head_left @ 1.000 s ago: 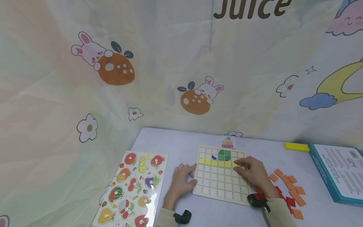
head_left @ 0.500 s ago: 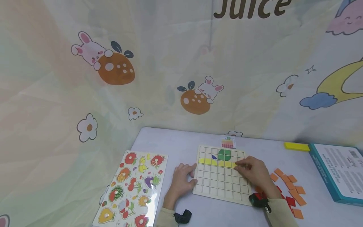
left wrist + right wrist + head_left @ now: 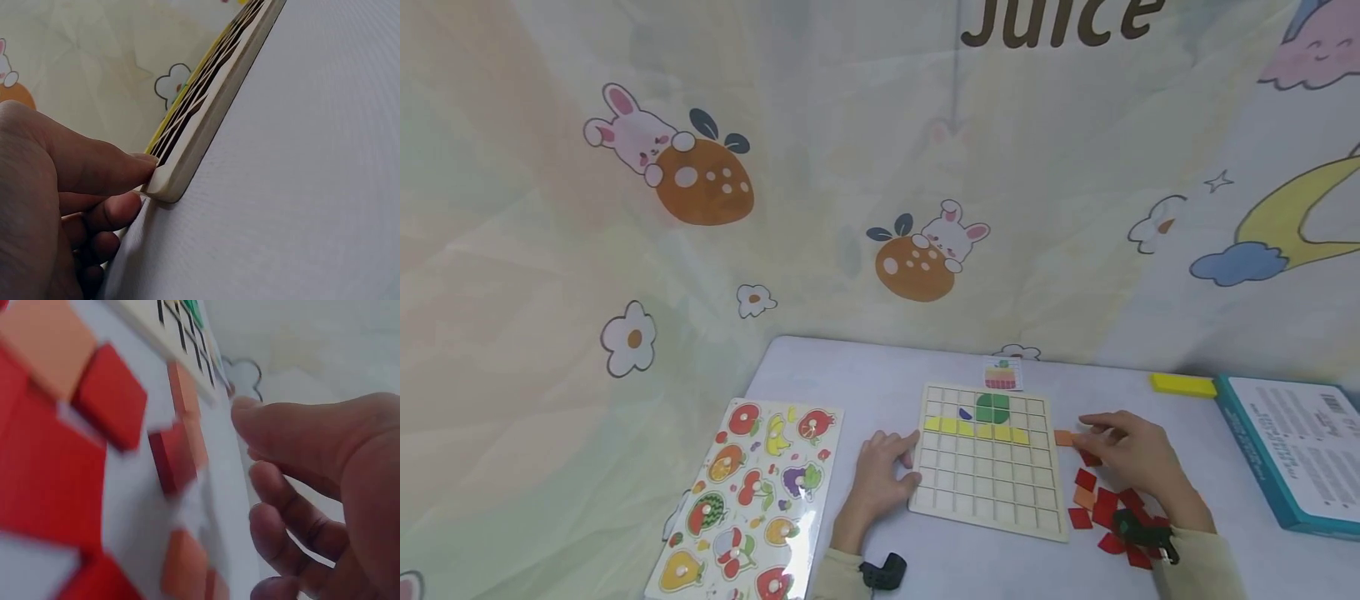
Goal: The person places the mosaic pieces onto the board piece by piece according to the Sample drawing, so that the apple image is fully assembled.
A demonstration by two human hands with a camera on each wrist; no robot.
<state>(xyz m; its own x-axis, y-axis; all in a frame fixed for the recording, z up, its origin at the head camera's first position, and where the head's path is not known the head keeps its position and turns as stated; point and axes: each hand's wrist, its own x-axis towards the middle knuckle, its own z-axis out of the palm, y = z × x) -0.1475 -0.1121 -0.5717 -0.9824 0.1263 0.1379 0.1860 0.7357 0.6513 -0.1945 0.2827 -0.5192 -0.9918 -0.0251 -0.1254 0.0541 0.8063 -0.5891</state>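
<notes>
A pale gridded board (image 3: 988, 492) lies on the table. A row of yellow square tiles (image 3: 964, 428) crosses it, with a green shape (image 3: 992, 408) and a small blue piece (image 3: 965, 413) above. My left hand (image 3: 880, 471) touches the board's left edge with thumb and index fingertips set apart; in the left wrist view the thumb (image 3: 106, 165) rests against the board's rim (image 3: 200, 137). Right of the board, my right hand (image 3: 1131, 450) hovers beside an orange tile (image 3: 1063, 437), fingers parted. The right wrist view shows nothing held between thumb (image 3: 281, 425) and fingers.
Red tiles (image 3: 1080, 518) and orange tiles (image 3: 1083, 497) lie scattered around and under my right wrist. A picture card (image 3: 1002, 374) sits behind the board. A fruit sticker sheet (image 3: 741, 500) lies left; a yellow bar (image 3: 1183, 384) and a teal-edged box (image 3: 1292, 450) stand right.
My right hand has let go of the yellow tile at the row's right end and moved right, off the board, to the loose tiles. My left hand stays at the board's edge.
</notes>
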